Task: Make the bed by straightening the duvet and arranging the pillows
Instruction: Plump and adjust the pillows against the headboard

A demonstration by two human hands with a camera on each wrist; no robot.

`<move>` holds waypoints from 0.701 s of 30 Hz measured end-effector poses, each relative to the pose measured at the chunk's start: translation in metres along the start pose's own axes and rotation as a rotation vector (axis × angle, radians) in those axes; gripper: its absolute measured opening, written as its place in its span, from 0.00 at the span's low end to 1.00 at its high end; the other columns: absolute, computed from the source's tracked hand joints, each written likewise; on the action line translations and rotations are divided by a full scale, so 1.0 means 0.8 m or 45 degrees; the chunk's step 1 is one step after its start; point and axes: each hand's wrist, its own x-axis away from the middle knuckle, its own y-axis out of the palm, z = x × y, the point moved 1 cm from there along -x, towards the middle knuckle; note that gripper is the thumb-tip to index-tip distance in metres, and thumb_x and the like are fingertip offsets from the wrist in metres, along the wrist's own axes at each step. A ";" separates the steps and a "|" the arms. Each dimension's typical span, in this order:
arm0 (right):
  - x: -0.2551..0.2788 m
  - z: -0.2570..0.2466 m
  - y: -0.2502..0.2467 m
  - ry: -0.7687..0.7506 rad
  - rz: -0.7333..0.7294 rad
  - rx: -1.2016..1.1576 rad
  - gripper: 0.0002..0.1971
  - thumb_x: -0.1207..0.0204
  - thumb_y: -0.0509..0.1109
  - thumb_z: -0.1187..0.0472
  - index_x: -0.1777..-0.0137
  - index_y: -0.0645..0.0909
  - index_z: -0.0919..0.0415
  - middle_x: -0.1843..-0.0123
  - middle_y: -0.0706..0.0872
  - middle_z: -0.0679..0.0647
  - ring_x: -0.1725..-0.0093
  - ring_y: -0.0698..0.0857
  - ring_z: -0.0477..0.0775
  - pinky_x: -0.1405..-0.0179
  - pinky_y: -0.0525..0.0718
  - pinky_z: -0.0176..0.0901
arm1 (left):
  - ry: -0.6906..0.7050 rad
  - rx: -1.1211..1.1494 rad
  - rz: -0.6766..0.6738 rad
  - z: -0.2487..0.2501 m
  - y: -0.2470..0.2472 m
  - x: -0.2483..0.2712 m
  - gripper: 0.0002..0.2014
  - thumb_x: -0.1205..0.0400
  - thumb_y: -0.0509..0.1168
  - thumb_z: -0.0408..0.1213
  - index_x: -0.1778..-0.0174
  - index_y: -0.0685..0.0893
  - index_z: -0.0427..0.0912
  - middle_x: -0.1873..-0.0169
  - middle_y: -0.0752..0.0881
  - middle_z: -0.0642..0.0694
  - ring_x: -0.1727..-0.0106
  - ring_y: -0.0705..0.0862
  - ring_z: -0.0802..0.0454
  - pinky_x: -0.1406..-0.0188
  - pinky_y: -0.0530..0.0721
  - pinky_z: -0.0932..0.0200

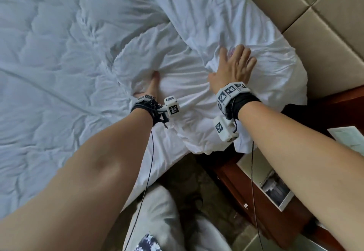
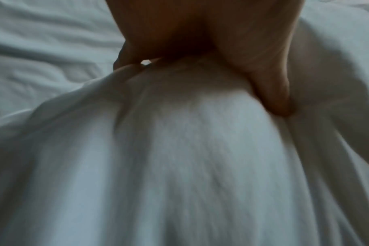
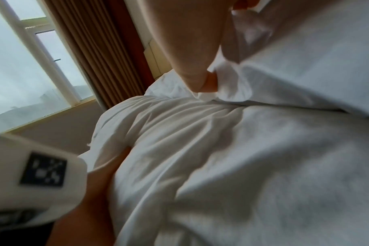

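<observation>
Head view: a white pillow (image 1: 197, 97) lies at centre right of the frame, beside the headboard (image 1: 325, 40). The left hand (image 1: 151, 87) grips its left edge, fingers curled into the fabric; the right hand (image 1: 234, 67) presses flat on top, fingers spread wide. The duvet (image 1: 49, 63) fills the left.

The pillow (image 1: 197, 85) is white, plump and heavily creased; it lies at the near corner of the bed beside the padded headboard, its lower edge overhanging the bed's side; its cover bunches into radiating folds; a second white pillow (image 1: 177, 0) lies rumpled just beyond it; the duvet (image 1: 49, 63), pale, quilted and wrinkled, spreads flat to the left.
</observation>
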 end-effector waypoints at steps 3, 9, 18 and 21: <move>-0.016 -0.006 0.004 -0.002 0.035 0.017 0.38 0.39 0.77 0.54 0.27 0.70 0.53 0.23 0.67 0.63 0.23 0.65 0.67 0.30 0.61 0.66 | 0.091 0.142 0.023 0.016 -0.014 0.025 0.79 0.67 0.71 0.81 0.16 0.53 0.56 0.21 0.67 0.46 0.25 0.72 0.42 0.27 0.72 0.37; -0.051 -0.051 0.023 0.116 -0.227 -0.033 0.49 0.35 0.77 0.48 0.16 0.55 0.50 0.19 0.63 0.65 0.21 0.63 0.70 0.29 0.60 0.74 | 0.041 0.260 -0.005 0.000 -0.019 -0.030 0.76 0.68 0.78 0.75 0.19 0.58 0.60 0.32 0.78 0.47 0.39 0.83 0.42 0.37 0.81 0.39; -0.067 -0.056 0.056 0.219 -0.257 -0.349 0.33 0.24 0.56 0.71 0.23 0.69 0.41 0.35 0.75 0.61 0.42 0.80 0.69 0.44 0.78 0.59 | -0.016 0.049 -0.145 -0.022 -0.001 -0.080 0.70 0.62 0.71 0.82 0.21 0.63 0.58 0.34 0.78 0.51 0.49 0.86 0.45 0.45 0.85 0.46; -0.068 -0.048 0.033 0.165 -0.211 -0.437 0.31 0.24 0.53 0.71 0.26 0.75 0.42 0.34 0.77 0.60 0.41 0.80 0.71 0.42 0.78 0.58 | 0.027 -0.105 -0.233 -0.023 0.018 -0.102 0.68 0.59 0.69 0.83 0.22 0.68 0.51 0.32 0.77 0.49 0.44 0.85 0.44 0.45 0.84 0.48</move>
